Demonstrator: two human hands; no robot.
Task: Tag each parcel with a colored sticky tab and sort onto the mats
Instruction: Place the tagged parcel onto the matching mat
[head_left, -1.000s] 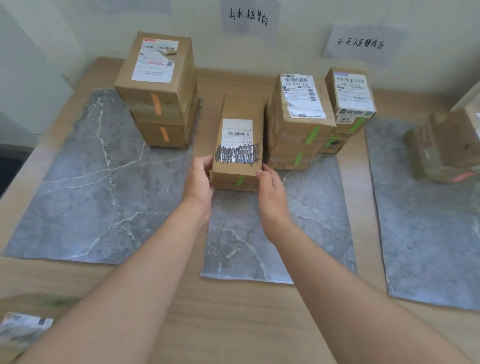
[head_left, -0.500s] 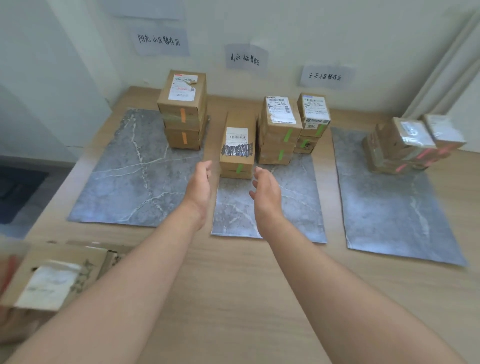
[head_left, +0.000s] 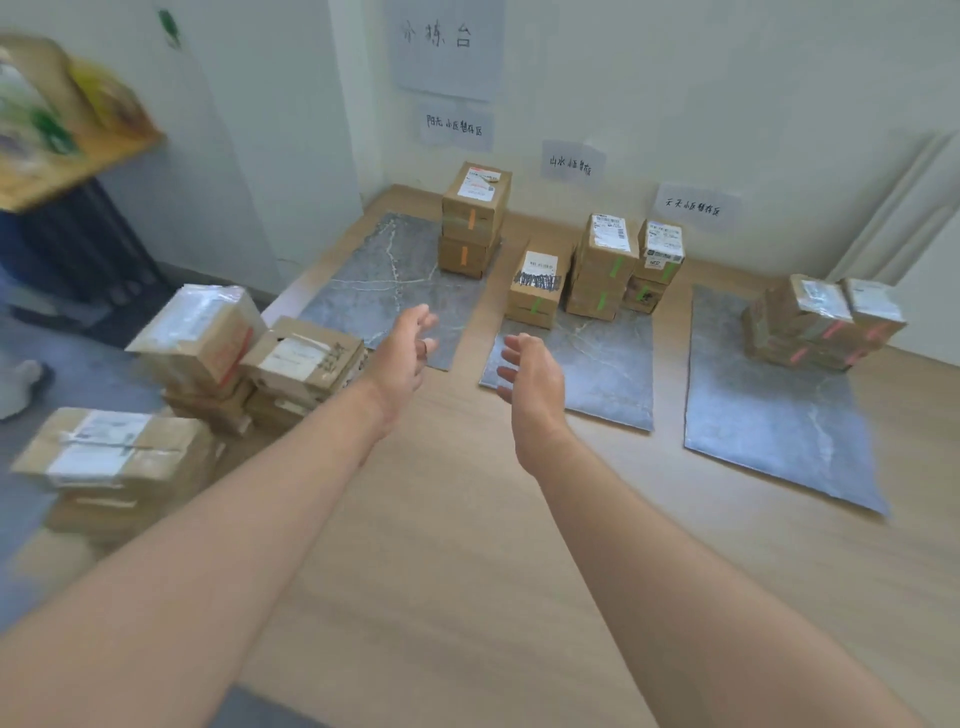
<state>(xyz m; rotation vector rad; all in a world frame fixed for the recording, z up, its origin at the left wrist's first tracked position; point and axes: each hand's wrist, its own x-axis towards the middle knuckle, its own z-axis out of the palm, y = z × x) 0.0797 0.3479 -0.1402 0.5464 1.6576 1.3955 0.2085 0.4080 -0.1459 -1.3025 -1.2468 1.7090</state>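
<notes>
Both hands empty, fingers loosely spread: left hand (head_left: 408, 348) and right hand (head_left: 530, 374) above the table (head_left: 441, 545). Unsorted parcels (head_left: 304, 361) stacked at near left, just beside the left hand, which is nearer. Long axis roughly left-right.

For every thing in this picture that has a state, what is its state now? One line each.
left hand: open, holds nothing.
right hand: open, holds nothing.
orange-tab parcels: stacked on the left mat.
green-tab parcels: grouped at the far end of the middle mat.
pink-tab parcels: piled on the right mat.
parcel pile: stacked left of the mats, on no mat.
</notes>
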